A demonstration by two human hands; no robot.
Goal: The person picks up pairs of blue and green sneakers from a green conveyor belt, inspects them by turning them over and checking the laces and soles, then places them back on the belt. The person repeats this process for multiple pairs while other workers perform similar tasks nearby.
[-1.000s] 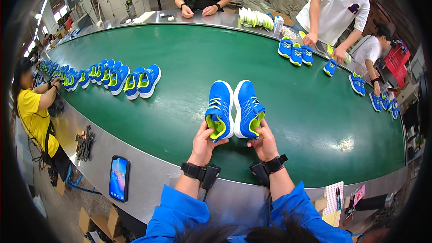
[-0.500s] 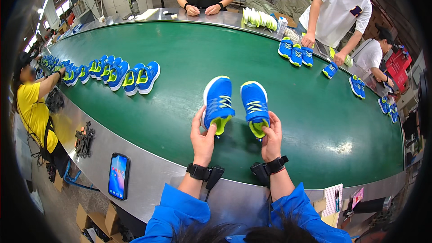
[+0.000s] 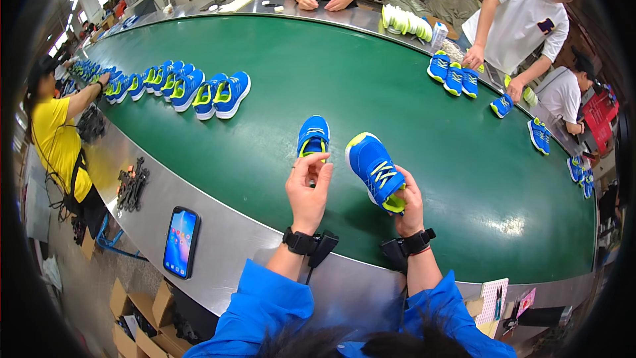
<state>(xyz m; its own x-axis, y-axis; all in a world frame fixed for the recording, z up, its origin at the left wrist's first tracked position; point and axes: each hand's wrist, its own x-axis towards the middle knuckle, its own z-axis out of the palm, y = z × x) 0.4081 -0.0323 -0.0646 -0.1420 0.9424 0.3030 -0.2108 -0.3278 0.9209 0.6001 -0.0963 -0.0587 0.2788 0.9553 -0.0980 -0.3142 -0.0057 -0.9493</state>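
Note:
A blue sneaker [image 3: 313, 134] with lime lining rests on the green belt, toe pointing away from me. At its heel is my left hand [image 3: 308, 192], fingers bent and thumb apart, the fingertips overlapping the shoe's opening in the picture; it looks free of the shoe. My right hand [image 3: 411, 205] grips the matching blue sneaker [image 3: 374, 169] by its heel, thumb at the collar. That shoe is raised above the belt and tilted, its toe toward the upper left, with lime laces and a blue strap showing.
Paired blue sneakers [image 3: 228, 96] line the green belt [image 3: 285, 79] at left, near a person in yellow [image 3: 56, 139]. Across, a person in white [image 3: 523, 16] handles more sneakers [image 3: 454, 78]. A phone [image 3: 181, 242] and dark metal tools [image 3: 132, 184] lie on the steel edge.
The left sneaker has gone down onto the belt and my left hand has loosened from its heel. My right hand has turned its sneaker, toe swinging left. The whole view has shifted slightly.

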